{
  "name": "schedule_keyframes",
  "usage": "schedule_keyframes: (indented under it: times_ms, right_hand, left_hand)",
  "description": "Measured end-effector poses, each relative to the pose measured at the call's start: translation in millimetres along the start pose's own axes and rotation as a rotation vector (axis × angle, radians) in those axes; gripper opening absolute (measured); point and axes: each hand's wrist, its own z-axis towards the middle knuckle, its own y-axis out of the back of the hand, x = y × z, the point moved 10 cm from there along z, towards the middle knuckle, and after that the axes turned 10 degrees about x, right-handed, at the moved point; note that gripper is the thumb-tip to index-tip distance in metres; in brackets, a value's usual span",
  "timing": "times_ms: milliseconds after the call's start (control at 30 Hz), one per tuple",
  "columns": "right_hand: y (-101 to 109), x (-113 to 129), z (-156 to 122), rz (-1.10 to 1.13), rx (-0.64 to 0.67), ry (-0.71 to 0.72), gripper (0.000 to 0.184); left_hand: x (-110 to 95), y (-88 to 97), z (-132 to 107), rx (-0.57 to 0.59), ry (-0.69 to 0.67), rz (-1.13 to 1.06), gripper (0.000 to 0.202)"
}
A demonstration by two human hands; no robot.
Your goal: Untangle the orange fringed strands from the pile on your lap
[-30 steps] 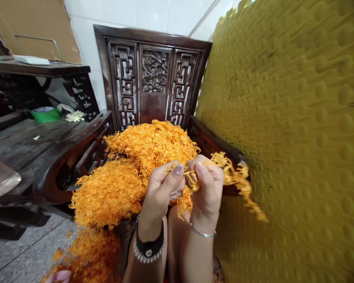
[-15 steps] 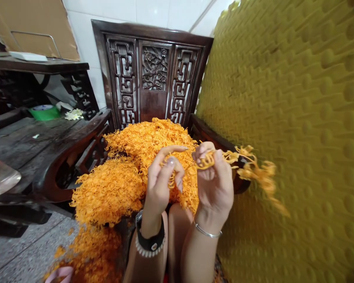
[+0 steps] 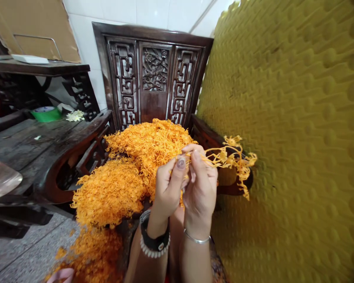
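My left hand [image 3: 169,186] and my right hand [image 3: 201,188] meet in front of my lap, thumbs up and fingers closed. Between them they pinch the stems of an orange plastic sprig bunch [image 3: 224,156]. Its thin stalks with curly, star-like ends stick out to the right past my right hand. Just beyond my hands lies a large heap of the same orange curly pieces [image 3: 153,137] on a dark wooden chair. A second mound [image 3: 109,192] sits at the near left. The pinched stem ends are mostly hidden by my fingers.
The carved chair back [image 3: 155,102] stands behind the heap, with a curved armrest [image 3: 51,179] at left. A yellow textured foam mat [image 3: 297,129] rises on the right. Green tape [image 3: 46,114] lies on the left wooden seat. More orange pieces [image 3: 94,251] are low down at left.
My hands have come together; my left hand, earlier apart with fingers curled, now touches my right. My right hand moved left with the sprig bunch, whose dangling ends swung in closer.
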Motion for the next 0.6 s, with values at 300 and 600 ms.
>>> schedule_keyframes:
  times_ms: [300,600]
  right_hand:
    - [15,4,6,0.254,-0.095,0.082,0.023]
    - [0,30,9,0.289,0.265,0.125,0.039]
  left_hand:
    - [-17,47.4,0,-0.161,-0.143,-0.386,0.044]
    - [-95,159.9,-22,-0.253,-0.305,0.328,0.042]
